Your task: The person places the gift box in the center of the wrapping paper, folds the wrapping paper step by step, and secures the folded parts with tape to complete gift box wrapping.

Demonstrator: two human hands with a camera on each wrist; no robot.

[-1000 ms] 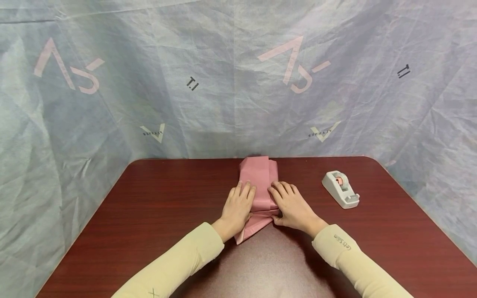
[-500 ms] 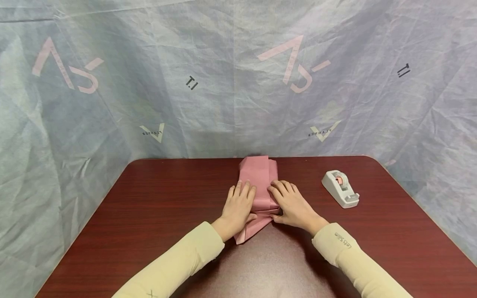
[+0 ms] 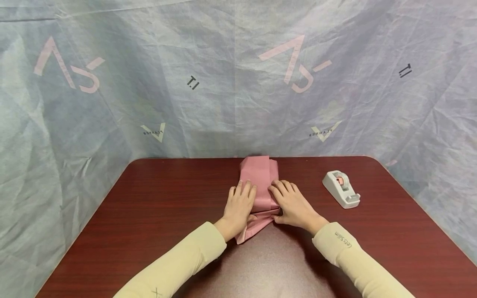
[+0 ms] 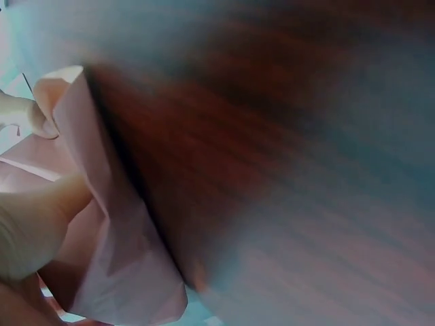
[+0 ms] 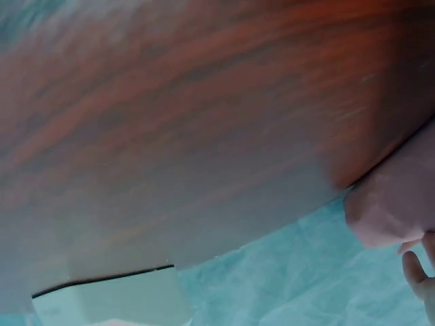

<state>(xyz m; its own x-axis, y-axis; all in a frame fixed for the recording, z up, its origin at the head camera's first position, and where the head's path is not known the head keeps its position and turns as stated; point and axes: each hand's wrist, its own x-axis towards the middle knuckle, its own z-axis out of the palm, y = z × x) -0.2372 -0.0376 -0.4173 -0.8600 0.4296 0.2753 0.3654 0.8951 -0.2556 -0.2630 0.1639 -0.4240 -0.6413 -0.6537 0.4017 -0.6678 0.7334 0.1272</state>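
A parcel wrapped in pink paper (image 3: 259, 174) lies at the far middle of the table, its near end a loose, slanting flap (image 3: 257, 227). My left hand (image 3: 238, 209) lies over the parcel's left side, fingers on top and thumb against the folded near end. In the left wrist view that thumb (image 4: 71, 195) presses into the creased pink paper (image 4: 132, 272). At the right near corner my right hand (image 3: 294, 207) grips the parcel, fingers over its edge and thumb at the flap. The right wrist view catches a pink paper corner (image 5: 394, 197) beside fingertips (image 5: 412, 268).
A white tape dispenser (image 3: 340, 189) stands right of the parcel; it also appears low in the right wrist view as a pale block (image 5: 112, 299). The dark red table (image 3: 160, 207) meets a grey-blue printed cloth (image 3: 231, 82) at its far edge.
The left thumb has shifted slightly inward along the near flap, and the fold there looks a little changed. Parcel, right hand and tape dispenser stay nearly where they were.
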